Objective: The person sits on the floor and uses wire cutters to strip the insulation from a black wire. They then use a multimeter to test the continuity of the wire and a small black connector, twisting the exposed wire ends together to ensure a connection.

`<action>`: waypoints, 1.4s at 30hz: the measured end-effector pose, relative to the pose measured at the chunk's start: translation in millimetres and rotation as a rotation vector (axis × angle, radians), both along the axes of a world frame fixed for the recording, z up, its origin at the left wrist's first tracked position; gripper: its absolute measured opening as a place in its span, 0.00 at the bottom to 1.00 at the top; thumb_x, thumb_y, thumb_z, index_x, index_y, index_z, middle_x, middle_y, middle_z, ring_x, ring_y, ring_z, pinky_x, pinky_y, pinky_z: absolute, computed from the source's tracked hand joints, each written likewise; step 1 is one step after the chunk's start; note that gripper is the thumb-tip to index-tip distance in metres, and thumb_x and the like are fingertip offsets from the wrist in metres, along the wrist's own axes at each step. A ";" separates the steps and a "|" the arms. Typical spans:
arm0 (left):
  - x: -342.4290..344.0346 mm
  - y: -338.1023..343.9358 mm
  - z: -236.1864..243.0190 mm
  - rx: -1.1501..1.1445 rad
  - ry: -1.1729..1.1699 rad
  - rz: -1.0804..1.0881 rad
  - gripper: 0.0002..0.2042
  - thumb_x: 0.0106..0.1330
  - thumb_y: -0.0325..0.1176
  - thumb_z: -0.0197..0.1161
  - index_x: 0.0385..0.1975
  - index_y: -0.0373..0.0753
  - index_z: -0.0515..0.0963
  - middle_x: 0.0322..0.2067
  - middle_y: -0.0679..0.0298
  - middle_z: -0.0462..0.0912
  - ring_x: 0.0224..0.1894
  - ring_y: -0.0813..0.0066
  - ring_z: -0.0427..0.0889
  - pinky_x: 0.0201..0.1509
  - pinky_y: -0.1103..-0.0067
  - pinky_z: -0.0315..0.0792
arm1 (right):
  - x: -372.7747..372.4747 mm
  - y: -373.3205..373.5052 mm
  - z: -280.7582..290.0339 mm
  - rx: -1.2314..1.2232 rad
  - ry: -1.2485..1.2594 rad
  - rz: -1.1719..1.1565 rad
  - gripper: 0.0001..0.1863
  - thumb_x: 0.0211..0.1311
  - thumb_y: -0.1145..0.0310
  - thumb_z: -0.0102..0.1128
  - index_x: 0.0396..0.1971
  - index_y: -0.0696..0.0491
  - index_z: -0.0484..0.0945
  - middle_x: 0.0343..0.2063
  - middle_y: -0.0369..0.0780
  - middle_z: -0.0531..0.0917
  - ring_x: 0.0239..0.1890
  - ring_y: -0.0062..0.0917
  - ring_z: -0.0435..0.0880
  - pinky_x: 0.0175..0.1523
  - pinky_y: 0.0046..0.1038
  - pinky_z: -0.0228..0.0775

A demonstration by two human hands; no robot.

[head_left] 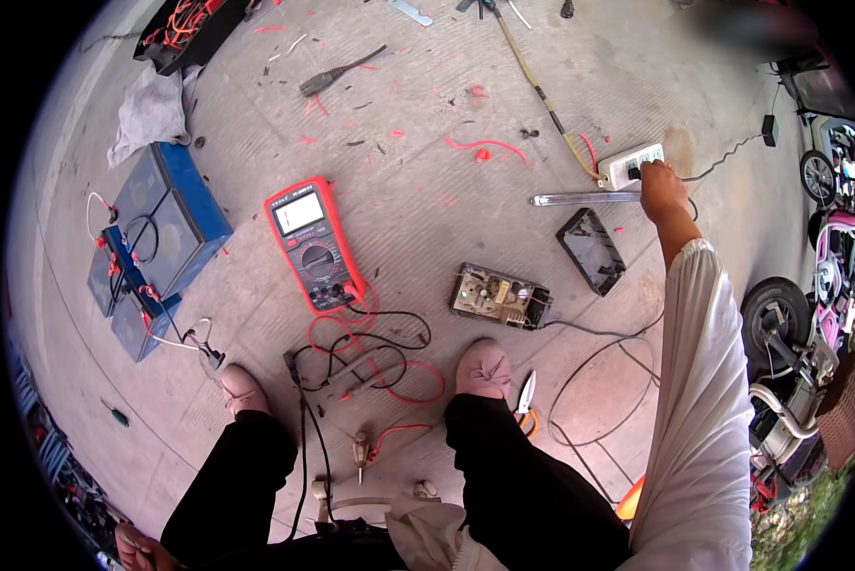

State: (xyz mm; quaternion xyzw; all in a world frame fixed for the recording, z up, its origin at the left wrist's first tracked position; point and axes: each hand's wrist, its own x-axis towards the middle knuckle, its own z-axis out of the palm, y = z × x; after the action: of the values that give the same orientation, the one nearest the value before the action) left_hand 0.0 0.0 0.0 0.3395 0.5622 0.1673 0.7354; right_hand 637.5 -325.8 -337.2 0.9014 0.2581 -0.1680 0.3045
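My right hand (665,193) reaches out at the upper right, its fingers closed on a black plug (634,174) at a white power strip (618,169). How far the plug sits in the socket is hidden. A cord runs from beside that hand down to an opened charger (494,296), its circuit board bare. The charger's black cover (591,251) lies just beyond it. My left hand (135,548) rests low at the left edge, partly cut off, its fingers unclear. A red multimeter (314,246) lies in the middle with its leads (380,357) coiled nearby.
Blue-cased batteries (185,205) wired together stand at left, near a grey cloth (151,114). Scissors (526,400) and a screwdriver (360,450) lie by my feet. A metal bar (580,199) lies below the strip. Wire scraps litter the far floor; wheels (775,319) stand at right.
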 end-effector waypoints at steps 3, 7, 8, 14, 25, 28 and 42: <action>54.0 0.2 -2.2 -0.053 -0.035 -0.153 0.09 0.73 0.32 0.52 0.47 0.35 0.70 0.21 0.65 0.62 0.16 0.83 0.52 0.18 0.84 0.52 | -12.6 -7.6 -5.7 0.004 -0.143 0.153 0.13 0.63 0.73 0.50 0.46 0.59 0.74 0.45 0.46 0.81 0.51 0.37 0.81 0.54 0.35 0.74; 59.9 -3.6 -3.3 -0.056 -0.028 -0.159 0.09 0.73 0.32 0.53 0.46 0.35 0.70 0.21 0.66 0.62 0.15 0.83 0.52 0.18 0.84 0.52 | -9.8 -12.6 -43.3 -0.030 -0.293 0.222 0.12 0.63 0.70 0.51 0.43 0.58 0.77 0.43 0.43 0.81 0.47 0.33 0.82 0.51 0.33 0.75; 61.6 -4.1 -4.0 -0.055 -0.021 -0.157 0.09 0.73 0.32 0.53 0.46 0.35 0.70 0.21 0.66 0.62 0.15 0.83 0.52 0.18 0.84 0.52 | -10.0 -12.5 -48.2 -0.059 -0.333 0.240 0.12 0.63 0.70 0.51 0.43 0.58 0.76 0.42 0.43 0.81 0.47 0.32 0.82 0.49 0.32 0.75; 61.3 -2.9 -4.4 -0.012 0.003 -0.158 0.09 0.73 0.32 0.52 0.47 0.35 0.69 0.22 0.67 0.62 0.17 0.83 0.53 0.19 0.84 0.53 | 4.2 -23.1 -51.0 -0.083 -0.230 0.259 0.13 0.62 0.70 0.51 0.44 0.61 0.73 0.36 0.43 0.83 0.36 0.31 0.87 0.35 0.29 0.81; 69.0 -3.5 -5.5 -0.004 -0.009 -0.180 0.10 0.73 0.31 0.53 0.48 0.34 0.68 0.21 0.68 0.60 0.17 0.83 0.52 0.19 0.84 0.52 | 13.2 -10.0 -28.3 -0.099 -0.077 0.171 0.10 0.63 0.70 0.50 0.39 0.60 0.75 0.32 0.45 0.86 0.37 0.37 0.88 0.38 0.37 0.81; 66.2 -3.6 -4.9 -0.007 -0.014 -0.172 0.10 0.72 0.30 0.53 0.48 0.34 0.68 0.21 0.68 0.60 0.17 0.84 0.52 0.19 0.84 0.52 | 9.4 -9.1 -21.6 -0.083 -0.102 0.103 0.11 0.64 0.69 0.49 0.40 0.57 0.77 0.33 0.44 0.87 0.39 0.37 0.87 0.39 0.38 0.80; 45.3 -8.6 4.7 -0.001 -0.021 -0.149 0.09 0.72 0.30 0.55 0.46 0.35 0.69 0.21 0.67 0.61 0.17 0.83 0.53 0.19 0.85 0.52 | -63.7 -52.7 0.3 0.145 -0.177 -0.215 0.46 0.51 0.49 0.70 0.66 0.52 0.57 0.49 0.48 0.78 0.51 0.39 0.79 0.53 0.38 0.73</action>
State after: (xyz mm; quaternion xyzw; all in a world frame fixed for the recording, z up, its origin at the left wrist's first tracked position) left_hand 45.3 -8.6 4.7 0.3782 0.5276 0.1152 0.7519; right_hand 573.8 -378.5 -336.9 0.9547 0.1437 -0.1006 0.2405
